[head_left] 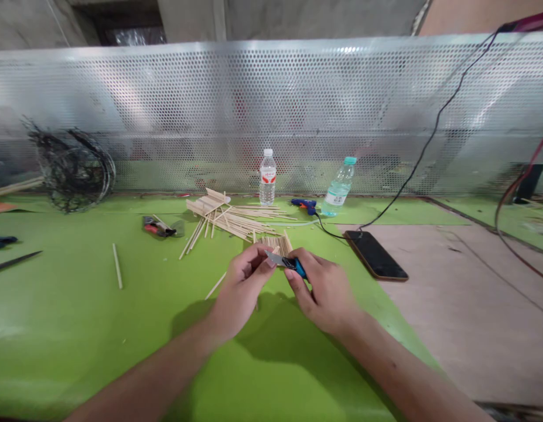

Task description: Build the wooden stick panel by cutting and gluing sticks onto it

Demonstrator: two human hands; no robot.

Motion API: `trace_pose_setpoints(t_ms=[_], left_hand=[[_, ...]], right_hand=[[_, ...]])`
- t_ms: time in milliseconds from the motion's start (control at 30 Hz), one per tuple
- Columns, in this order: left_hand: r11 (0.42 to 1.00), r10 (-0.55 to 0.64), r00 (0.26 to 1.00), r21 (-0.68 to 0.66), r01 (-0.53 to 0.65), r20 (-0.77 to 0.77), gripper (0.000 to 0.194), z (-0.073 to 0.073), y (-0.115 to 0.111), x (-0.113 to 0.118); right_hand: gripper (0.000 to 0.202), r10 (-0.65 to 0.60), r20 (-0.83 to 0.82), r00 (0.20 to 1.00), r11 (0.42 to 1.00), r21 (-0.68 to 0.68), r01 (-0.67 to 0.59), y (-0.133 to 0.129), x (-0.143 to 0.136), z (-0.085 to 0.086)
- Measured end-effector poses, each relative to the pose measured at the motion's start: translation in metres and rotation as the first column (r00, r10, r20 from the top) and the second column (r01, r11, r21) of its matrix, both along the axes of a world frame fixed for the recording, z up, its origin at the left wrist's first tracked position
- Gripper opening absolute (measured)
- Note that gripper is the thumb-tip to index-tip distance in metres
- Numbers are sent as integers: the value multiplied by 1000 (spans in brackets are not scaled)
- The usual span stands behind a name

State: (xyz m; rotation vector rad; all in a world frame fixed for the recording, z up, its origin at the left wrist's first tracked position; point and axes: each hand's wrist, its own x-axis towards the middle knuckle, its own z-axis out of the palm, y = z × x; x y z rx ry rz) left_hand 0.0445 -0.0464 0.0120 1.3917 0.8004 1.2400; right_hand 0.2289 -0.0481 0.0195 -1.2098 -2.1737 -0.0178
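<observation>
Green surface (135, 346), perforated metal panel (187, 105) standing along the far edge. Right hand (326, 287): fingers closed round the blue handle of a utility knife (301, 268), blade out, pointing left at the left fingertips. Left hand (238, 287): thumb and forefinger pinching a small wooden piece (276, 250), mostly hidden, right at the blade. Just beyond both hands, a row of sticks (273, 241) side by side, partly covered by them. Farther off, slightly left, a loose heap of wooden sticks (240, 224); pliers (159, 227) left of it, a single stick (117, 266) nearer the person. Two plastic bottles, clear with white cap (267, 181) and green-capped (337, 193), the latter tilted in view; blue glue gun (304, 205) between them. Smartphone (376, 255) to the right, black cable at its far end. Wire bundle (73, 167) far left.
</observation>
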Motion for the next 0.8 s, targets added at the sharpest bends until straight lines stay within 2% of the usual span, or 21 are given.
trace_pose_setpoints(t_ms=[233, 567, 800], left_hand=[[998, 15, 999, 61, -18, 44, 34, 0, 1, 2], [997, 18, 999, 79, -14, -41, 31, 3, -1, 1], [999, 26, 999, 39, -25, -31, 30, 1, -2, 0]], right_hand=[[30, -8, -15, 1000, 1000, 4, 8, 0, 0, 0], [31, -23, 7, 1000, 1000, 5, 23, -1, -1, -1], [33, -32, 13, 999, 999, -13, 32, -2, -1, -1]])
